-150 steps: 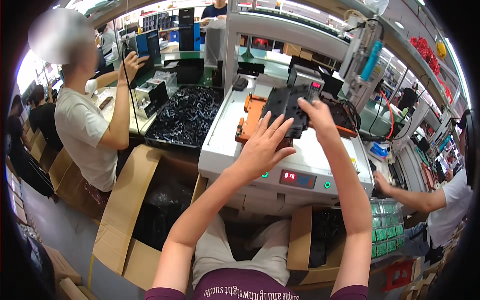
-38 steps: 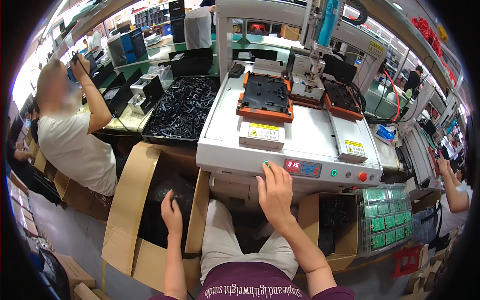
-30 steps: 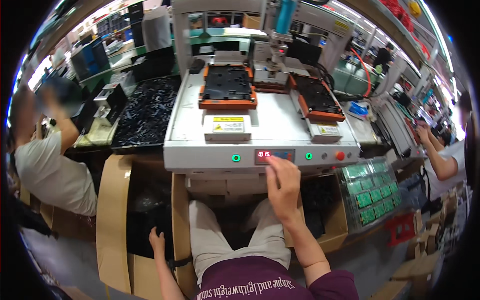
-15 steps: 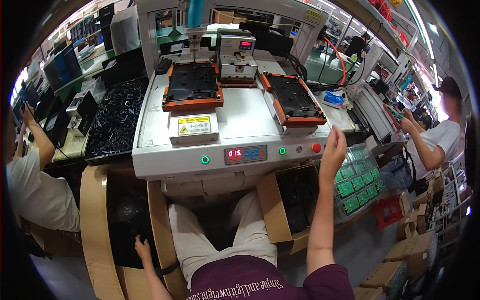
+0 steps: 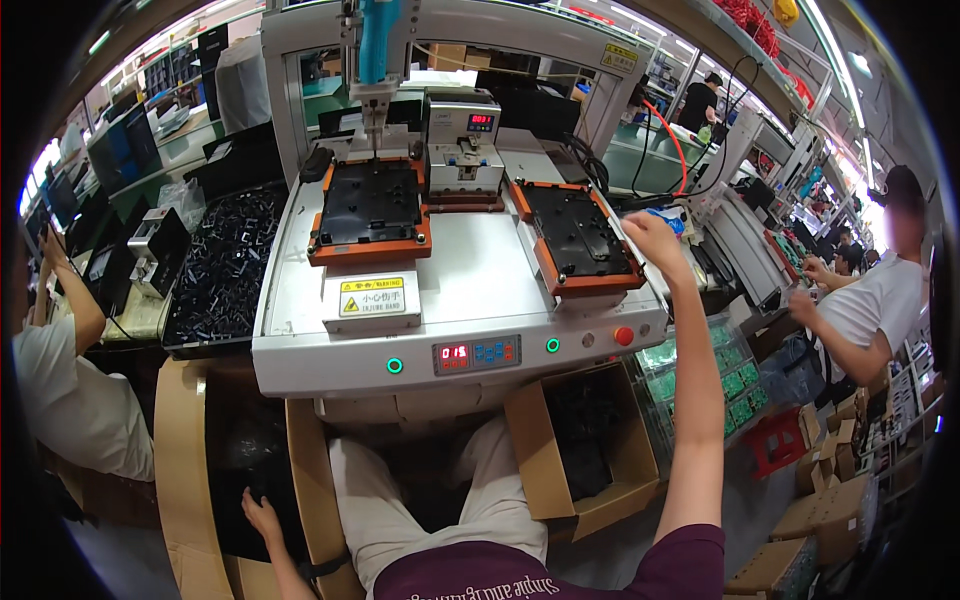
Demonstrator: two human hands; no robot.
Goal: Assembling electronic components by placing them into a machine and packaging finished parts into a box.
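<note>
My left hand (image 5: 262,516) is down inside the tall cardboard box (image 5: 180,460) at my left, fingers apart over dark contents and clear plastic. My right hand (image 5: 652,240) is just beyond the right side of the right orange fixture (image 5: 597,284), its fingers curled; what they hold, if anything, is hidden. A black plastic panel (image 5: 575,228) lies in that fixture. The left orange fixture (image 5: 368,250) bears another black panel (image 5: 370,203), and the screwdriving head (image 5: 375,100) of the machine stands over its far part.
Beside the machine (image 5: 470,300) lies a tray of small black parts (image 5: 222,265). An open carton (image 5: 540,450) with dark pieces stands before it, near green circuit boards (image 5: 735,378) in clear trays. A small screw feeder (image 5: 465,150) sits between the fixtures. Co-workers sit left and right.
My right hand has moved up and slightly left, from the machine's front right to beside the right fixture. My left hand has shifted slightly left and down. The screwdriving head stands over the left panel.
</note>
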